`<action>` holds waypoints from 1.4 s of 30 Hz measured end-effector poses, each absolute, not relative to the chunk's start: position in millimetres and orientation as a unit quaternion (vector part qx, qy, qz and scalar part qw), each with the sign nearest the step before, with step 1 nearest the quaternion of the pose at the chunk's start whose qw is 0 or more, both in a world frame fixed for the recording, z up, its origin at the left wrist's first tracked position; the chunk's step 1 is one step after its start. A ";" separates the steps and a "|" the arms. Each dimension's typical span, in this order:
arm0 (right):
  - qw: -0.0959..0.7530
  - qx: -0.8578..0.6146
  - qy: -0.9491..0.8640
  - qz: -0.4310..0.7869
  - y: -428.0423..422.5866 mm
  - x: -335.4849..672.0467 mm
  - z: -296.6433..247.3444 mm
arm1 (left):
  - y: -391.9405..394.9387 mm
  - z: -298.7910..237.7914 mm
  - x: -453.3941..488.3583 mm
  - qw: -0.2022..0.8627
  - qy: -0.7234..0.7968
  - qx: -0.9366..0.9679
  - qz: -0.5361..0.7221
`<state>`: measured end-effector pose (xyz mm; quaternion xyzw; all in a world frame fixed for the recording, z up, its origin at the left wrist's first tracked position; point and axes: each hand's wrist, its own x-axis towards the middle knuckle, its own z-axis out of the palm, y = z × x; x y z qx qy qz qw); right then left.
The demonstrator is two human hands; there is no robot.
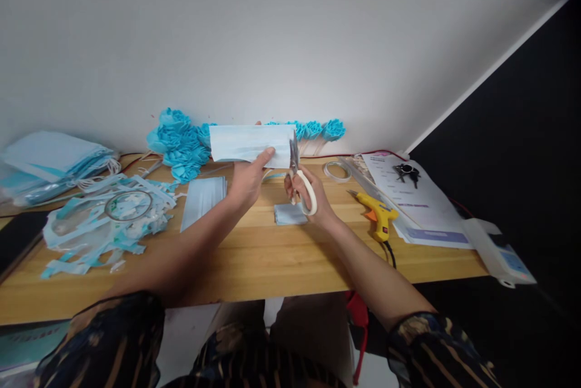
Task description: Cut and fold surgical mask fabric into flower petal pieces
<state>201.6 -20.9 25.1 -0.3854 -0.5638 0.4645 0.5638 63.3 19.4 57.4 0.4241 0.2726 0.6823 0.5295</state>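
Note:
My left hand (pixel 249 179) is closed on a light blue face mask sheet (pixel 245 141), thumb on the front and fingers behind, held up above the table. White-handled scissors (pixel 309 194) are in my right hand (pixel 318 197), blades pointing up at the sheet's right end. Whether the blades are cutting through it I cannot tell. Below the scissors a small folded blue piece (pixel 289 214) lies on the wood. A stack of flat blue sheets (pixel 202 197) rests left of my left hand. Blue paper-like flowers (pixel 179 140) stand behind, partly hidden by the sheet.
Cut scraps (pixel 77 221) and a packet of masks (pixel 54 158) occupy the left. To the right are a tape roll (pixel 337 172), a yellow glue gun (pixel 380 216), printed papers (pixel 403 194) and keys (pixel 407 174). A dark flat object (pixel 20 240) lies at the far left.

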 end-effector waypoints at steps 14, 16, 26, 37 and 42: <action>0.572 -0.377 -0.574 0.448 -16.4 204.5 22.2 | 15.8 50.7 64.6 0.572 0.249 0.447 0.641; 0.574 -0.373 -0.576 0.447 -16.9 204.5 23.8 | 18.3 48.3 63.9 0.563 0.250 0.451 0.646; 0.588 -0.375 -0.567 0.438 -19.2 203.6 29.3 | 21.0 41.8 66.1 0.518 0.245 0.489 0.657; 0.599 -0.380 -0.563 0.424 -23.5 202.0 33.6 | 21.8 35.2 68.7 0.520 0.275 0.479 0.652; 0.606 -0.372 -0.551 0.437 -22.8 201.7 30.8 | 22.4 33.5 68.6 0.523 0.285 0.478 0.646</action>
